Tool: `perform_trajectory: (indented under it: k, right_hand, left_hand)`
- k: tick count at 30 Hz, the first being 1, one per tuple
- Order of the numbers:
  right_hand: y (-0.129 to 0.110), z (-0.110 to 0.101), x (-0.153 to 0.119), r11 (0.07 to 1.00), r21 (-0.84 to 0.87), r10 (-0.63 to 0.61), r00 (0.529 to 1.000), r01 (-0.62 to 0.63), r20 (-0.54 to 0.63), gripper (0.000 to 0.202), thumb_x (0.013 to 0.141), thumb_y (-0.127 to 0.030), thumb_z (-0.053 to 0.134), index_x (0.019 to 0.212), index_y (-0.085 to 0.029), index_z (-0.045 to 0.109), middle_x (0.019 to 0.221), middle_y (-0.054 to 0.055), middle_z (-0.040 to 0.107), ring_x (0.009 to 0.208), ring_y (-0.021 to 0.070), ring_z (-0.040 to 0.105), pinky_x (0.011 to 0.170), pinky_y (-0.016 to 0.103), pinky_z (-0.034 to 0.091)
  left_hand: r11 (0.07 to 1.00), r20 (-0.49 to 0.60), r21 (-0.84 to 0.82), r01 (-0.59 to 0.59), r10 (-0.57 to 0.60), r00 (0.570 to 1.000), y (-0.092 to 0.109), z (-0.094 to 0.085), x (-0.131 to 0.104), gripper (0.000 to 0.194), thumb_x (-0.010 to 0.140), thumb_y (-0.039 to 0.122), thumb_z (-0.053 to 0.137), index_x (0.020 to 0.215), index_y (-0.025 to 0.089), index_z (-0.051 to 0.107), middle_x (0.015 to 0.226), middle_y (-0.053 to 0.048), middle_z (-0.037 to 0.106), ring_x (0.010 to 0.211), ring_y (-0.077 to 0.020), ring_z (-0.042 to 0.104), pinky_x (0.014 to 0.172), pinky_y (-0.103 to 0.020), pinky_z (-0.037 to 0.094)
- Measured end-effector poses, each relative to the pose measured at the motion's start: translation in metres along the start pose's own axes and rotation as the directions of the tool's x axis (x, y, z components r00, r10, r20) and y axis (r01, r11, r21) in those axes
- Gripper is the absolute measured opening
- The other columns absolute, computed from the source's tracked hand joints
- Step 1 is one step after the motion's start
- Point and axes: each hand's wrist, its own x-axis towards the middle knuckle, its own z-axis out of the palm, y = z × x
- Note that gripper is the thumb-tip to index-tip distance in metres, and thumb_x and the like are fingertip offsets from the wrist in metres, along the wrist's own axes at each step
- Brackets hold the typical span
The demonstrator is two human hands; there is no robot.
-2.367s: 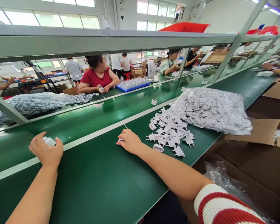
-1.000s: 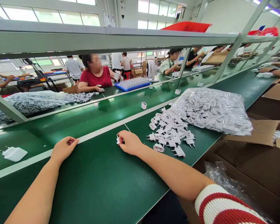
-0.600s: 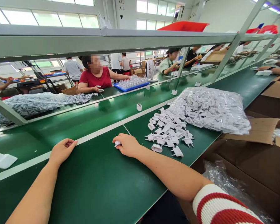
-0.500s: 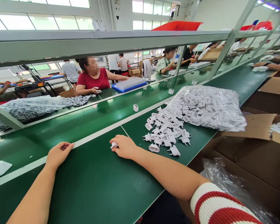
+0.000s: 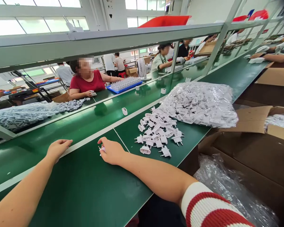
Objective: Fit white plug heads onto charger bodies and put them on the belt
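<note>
I watch green bench [image 5: 80, 186] and conveyor [image 5: 85, 121], windows [image 5: 32, 26] beyond; my right hand [image 5: 111, 151] pinches a white plug [image 5: 102, 150]; whether my left hand [image 5: 58, 149] grips anything, I can't tell.

Green worktop [image 5: 78, 195], near side: loose heap of white two-pin plug pieces [image 5: 156, 129], running up to a bulging clear plastic bag [image 5: 201, 104] filled with white parts. Alongside, past a pale strip [image 5: 85, 143], a green conveyor belt [image 5: 92, 124] carries white charger housings [image 5: 124, 111], spaced well apart. Far worktop [image 5: 101, 96]: blue tray [image 5: 126, 89] of upright pronged pieces, small white fan [image 5: 142, 68], second plastic bag [image 5: 26, 114] spilling grey-looking parts.
</note>
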Motion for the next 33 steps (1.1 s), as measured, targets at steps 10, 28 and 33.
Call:
perform_trajectory:
  k: [10,28,33]
  right_hand:
    - [-0.001,0.004,0.004,0.995,-0.064,-0.069,0.991,0.077,0.115,0.024,0.094,-0.034,0.064,0.113,-0.021,0.071,0.121,0.008,0.077,0.112,0.0283,0.072,0.082,0.036,0.054]
    - [0.005,0.006,0.012,0.945,-0.196,-0.221,0.952,0.263,0.210,0.031,0.098,-0.034,0.059,0.114,-0.011,0.071,0.119,0.018,0.077,0.105,0.0306,0.072,0.095,0.043,0.058]
    - [0.007,0.003,0.013,0.971,-0.120,-0.178,0.960,0.207,0.215,0.026,0.097,-0.033,0.063,0.114,-0.015,0.071,0.125,0.017,0.076,0.114,0.0332,0.071,0.097,0.044,0.055]
  left_hand:
    - [0.961,0.282,-0.152,-0.232,0.267,0.921,0.162,0.113,0.025,0.067,0.070,0.070,0.076,0.115,0.020,0.072,0.116,-0.008,0.077,0.105,-0.0258,0.072,0.085,-0.030,0.055]
    - [0.973,0.264,-0.117,-0.199,0.223,0.938,0.188,0.148,0.022,0.035,0.089,0.040,0.076,0.115,0.017,0.075,0.111,-0.009,0.076,0.108,-0.0292,0.071,0.096,-0.041,0.057]
    - [0.965,0.147,-0.244,-0.101,0.139,0.979,0.113,0.088,-0.034,0.061,0.078,0.054,0.069,0.124,0.014,0.073,0.107,-0.010,0.080,0.096,-0.0285,0.072,0.081,-0.034,0.057]
